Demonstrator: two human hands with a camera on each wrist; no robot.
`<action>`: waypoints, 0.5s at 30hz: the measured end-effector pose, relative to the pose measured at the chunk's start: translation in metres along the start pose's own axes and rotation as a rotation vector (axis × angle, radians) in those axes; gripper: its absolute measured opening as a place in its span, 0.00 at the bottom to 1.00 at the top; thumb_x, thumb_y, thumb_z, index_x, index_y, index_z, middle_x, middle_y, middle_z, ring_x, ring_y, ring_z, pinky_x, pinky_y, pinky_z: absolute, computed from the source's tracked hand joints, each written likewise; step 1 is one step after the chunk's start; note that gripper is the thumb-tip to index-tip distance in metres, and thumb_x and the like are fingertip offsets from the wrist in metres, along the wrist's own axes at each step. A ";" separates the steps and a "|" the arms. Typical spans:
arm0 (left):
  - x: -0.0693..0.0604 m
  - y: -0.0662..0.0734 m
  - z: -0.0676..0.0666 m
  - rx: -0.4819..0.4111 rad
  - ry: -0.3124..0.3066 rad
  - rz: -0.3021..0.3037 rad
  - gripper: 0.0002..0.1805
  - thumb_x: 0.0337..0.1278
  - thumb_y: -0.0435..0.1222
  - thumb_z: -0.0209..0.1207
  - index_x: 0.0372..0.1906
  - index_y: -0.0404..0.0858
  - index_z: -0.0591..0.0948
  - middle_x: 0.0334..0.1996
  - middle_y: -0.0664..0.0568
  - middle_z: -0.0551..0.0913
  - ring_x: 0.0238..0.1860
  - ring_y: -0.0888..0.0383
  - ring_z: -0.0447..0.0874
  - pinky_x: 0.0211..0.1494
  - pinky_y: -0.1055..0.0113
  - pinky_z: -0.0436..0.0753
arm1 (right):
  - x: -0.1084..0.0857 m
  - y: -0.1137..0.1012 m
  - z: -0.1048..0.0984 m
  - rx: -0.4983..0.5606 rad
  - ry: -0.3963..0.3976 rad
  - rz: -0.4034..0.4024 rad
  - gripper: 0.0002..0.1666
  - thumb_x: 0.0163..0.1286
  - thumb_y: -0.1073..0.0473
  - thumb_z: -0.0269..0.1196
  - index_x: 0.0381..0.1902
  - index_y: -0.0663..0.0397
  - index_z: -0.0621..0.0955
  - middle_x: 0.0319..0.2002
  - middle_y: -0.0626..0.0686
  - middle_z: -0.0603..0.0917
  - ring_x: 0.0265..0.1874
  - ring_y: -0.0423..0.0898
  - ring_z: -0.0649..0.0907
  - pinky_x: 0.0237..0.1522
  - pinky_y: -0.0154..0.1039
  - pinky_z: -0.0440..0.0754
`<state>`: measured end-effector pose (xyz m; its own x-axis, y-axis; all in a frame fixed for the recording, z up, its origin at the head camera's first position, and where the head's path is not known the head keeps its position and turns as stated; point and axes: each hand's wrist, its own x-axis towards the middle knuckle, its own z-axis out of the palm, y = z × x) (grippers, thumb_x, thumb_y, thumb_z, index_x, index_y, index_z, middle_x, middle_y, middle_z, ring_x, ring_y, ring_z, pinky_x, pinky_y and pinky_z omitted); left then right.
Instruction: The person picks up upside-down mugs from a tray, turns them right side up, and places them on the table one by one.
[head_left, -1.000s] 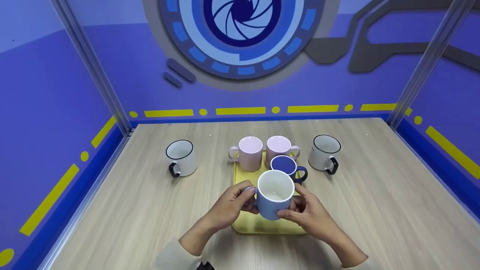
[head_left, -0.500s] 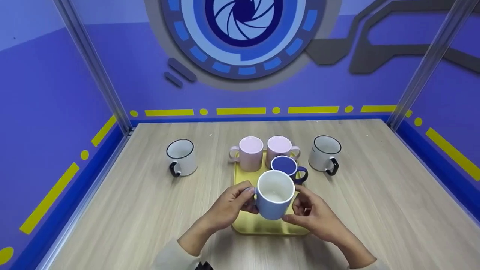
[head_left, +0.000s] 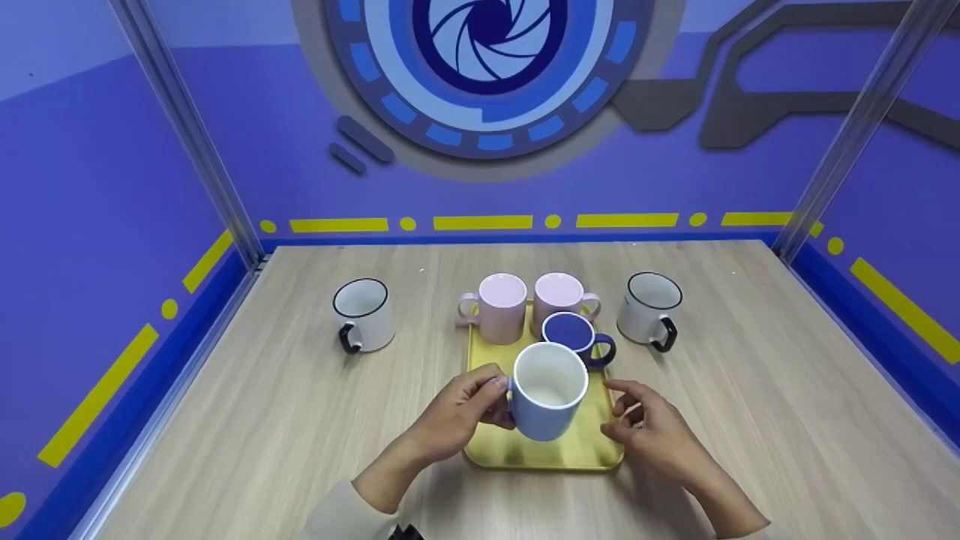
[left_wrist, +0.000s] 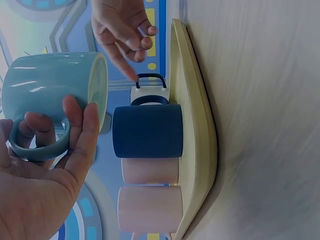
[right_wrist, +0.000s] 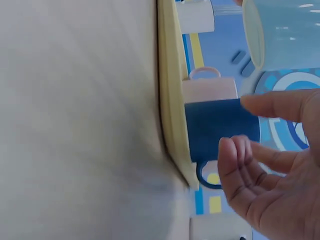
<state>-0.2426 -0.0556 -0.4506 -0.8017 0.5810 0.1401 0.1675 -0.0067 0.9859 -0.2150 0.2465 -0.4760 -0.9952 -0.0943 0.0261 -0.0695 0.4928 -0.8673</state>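
Observation:
My left hand [head_left: 454, 416] grips the handle of a light blue mug [head_left: 546, 412], white inside, raised above the yellow tray [head_left: 544, 457]. In the left wrist view, the fingers pass through the handle of that mug [left_wrist: 50, 82]. Beside the tray's right edge, my right hand [head_left: 664, 439] is apart from the mug with its fingers loosely bent and nothing in them. A navy mug [head_left: 568, 331] stands on the tray behind the blue one, its handle pointing right. Two pink mugs, left [head_left: 501, 313] and right [head_left: 555, 292], stand at the tray's back.
A white mug with a black rim and handle [head_left: 369, 322] stands on the table left of the tray. Another such white mug [head_left: 646, 315] stands to the right. Blue panels [head_left: 247, 150] enclose the wooden table [head_left: 750, 375] at the back and sides.
My right hand has let go of the light blue mug and moved away to the right. The left hand keeps the mug in nearly the same place.

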 end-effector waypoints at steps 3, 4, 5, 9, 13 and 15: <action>0.000 0.000 -0.001 0.002 0.006 -0.002 0.21 0.84 0.40 0.43 0.42 0.23 0.72 0.31 0.51 0.74 0.37 0.55 0.85 0.48 0.59 0.90 | 0.000 0.003 -0.001 -0.042 0.015 0.047 0.37 0.59 0.70 0.72 0.67 0.67 0.75 0.39 0.56 0.79 0.33 0.43 0.79 0.32 0.30 0.78; -0.001 0.000 -0.001 0.002 0.006 -0.002 0.21 0.84 0.40 0.43 0.42 0.23 0.72 0.31 0.51 0.74 0.37 0.55 0.85 0.48 0.59 0.90 | 0.000 0.004 -0.001 -0.058 0.018 0.061 0.37 0.58 0.70 0.72 0.67 0.67 0.75 0.39 0.55 0.79 0.33 0.43 0.80 0.31 0.31 0.78; -0.001 0.000 -0.001 0.002 0.007 -0.002 0.21 0.84 0.40 0.43 0.42 0.23 0.72 0.31 0.51 0.74 0.37 0.55 0.85 0.49 0.59 0.90 | 0.000 0.005 -0.001 -0.070 0.019 0.078 0.37 0.59 0.70 0.71 0.67 0.67 0.75 0.39 0.55 0.79 0.33 0.44 0.80 0.32 0.31 0.78; -0.001 0.000 -0.002 0.003 0.009 -0.006 0.22 0.84 0.40 0.43 0.42 0.22 0.72 0.31 0.51 0.74 0.37 0.55 0.85 0.49 0.58 0.90 | 0.002 0.009 -0.001 -0.113 -0.007 0.096 0.39 0.59 0.69 0.71 0.68 0.70 0.72 0.38 0.55 0.79 0.35 0.45 0.80 0.33 0.33 0.78; -0.001 0.000 -0.003 0.003 0.017 -0.013 0.22 0.84 0.41 0.43 0.42 0.23 0.71 0.31 0.52 0.74 0.37 0.56 0.85 0.48 0.59 0.90 | 0.004 0.013 -0.001 -0.183 -0.042 0.071 0.40 0.58 0.69 0.71 0.67 0.75 0.71 0.36 0.54 0.80 0.35 0.44 0.78 0.38 0.35 0.77; -0.001 0.000 -0.004 0.003 0.022 -0.015 0.22 0.84 0.41 0.43 0.41 0.22 0.71 0.31 0.52 0.74 0.37 0.56 0.85 0.48 0.59 0.90 | 0.005 0.015 0.000 -0.205 -0.059 0.061 0.40 0.57 0.70 0.70 0.67 0.77 0.71 0.36 0.54 0.81 0.36 0.44 0.78 0.39 0.35 0.76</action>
<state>-0.2441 -0.0591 -0.4501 -0.8165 0.5631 0.1274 0.1568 0.0040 0.9876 -0.2206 0.2531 -0.4885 -0.9926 -0.1065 -0.0578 -0.0278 0.6644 -0.7468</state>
